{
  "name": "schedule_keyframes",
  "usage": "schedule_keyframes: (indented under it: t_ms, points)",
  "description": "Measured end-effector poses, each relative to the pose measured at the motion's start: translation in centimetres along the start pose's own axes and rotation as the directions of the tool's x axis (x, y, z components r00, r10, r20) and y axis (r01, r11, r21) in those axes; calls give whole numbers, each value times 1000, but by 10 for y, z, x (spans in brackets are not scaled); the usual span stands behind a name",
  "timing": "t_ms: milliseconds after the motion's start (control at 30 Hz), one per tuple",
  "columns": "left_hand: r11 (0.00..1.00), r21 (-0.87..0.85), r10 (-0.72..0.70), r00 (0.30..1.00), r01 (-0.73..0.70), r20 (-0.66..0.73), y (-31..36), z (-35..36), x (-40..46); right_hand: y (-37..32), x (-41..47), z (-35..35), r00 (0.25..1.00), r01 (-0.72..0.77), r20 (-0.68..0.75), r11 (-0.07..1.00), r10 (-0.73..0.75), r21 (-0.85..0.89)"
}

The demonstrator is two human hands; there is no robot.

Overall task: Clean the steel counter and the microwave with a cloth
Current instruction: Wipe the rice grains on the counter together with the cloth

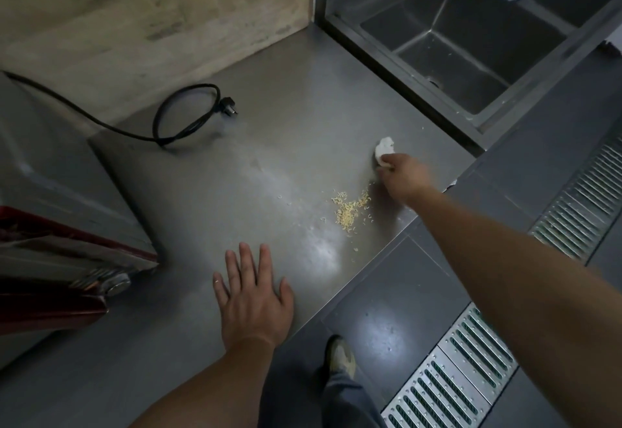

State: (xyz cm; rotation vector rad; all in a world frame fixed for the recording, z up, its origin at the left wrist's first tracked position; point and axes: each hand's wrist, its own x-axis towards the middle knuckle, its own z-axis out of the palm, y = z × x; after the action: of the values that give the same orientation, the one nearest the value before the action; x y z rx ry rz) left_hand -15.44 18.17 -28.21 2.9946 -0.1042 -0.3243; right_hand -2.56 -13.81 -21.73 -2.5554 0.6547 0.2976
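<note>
Steel tabletop (269, 144), dull grey, running from the wall to the sink (464, 57). We list what sits on it.

Cloth (383, 151): small, white, wadded, pressed to the steel near the sink-side corner. Our right hand (405, 176) pinches it, fingers curled round its near edge.

Left hand (252, 296): flat, fingers spread and straight, palm resting on the steel near the front edge; it grasps nothing.

Crumbs (351, 207): pale yellow scatter between the two hands, just beside the right wrist, with strays trailing toward the front edge.

Microwave (60, 212): at our left, grey side and red front in view, apparently not yet wiped. Its cord (181, 118) lies looped behind, with the plug (229, 107) loose on the steel.

Risks, as we judge them: the pile lies close to the front edge, so a sweep toward us would likely tip crumbs onto the floor (397, 320) and the drain grate (471, 360). So small a cloth may smear more than it gathers. A wide stroke could snag the cord, and a damp cloth should stay off the plug.
</note>
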Motion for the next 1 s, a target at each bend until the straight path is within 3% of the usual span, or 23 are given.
schedule_keyframes:
  t_ms: [233,367,467,667,833,1000]
  points:
    - [1000,-14,-5,1000,5,-8,0,1,0,-5,-42,46,983,61,-172,998,-57,15]
    - [1000,-14,-8,1000,8,-4,0,0,0,-10,-44,44,981,112,-162,993,-105,37]
    - [1000,-14,-4,1000,4,-10,0,0,-1,-13,-36,29,984,117,-151,986,-99,117]
    - [1000,-19,1,1000,-1,-22,0,2,0,-4,-5,-4,956,70,-292,956,16,284]
    - [1000,-24,-1,1000,1,-25,0,1,0,-17,16,-6,962,101,-271,966,-33,238]
    - [1000,-16,-5,1000,4,-11,1,1,2,-69,29,25,974,225,-64,960,-218,169]
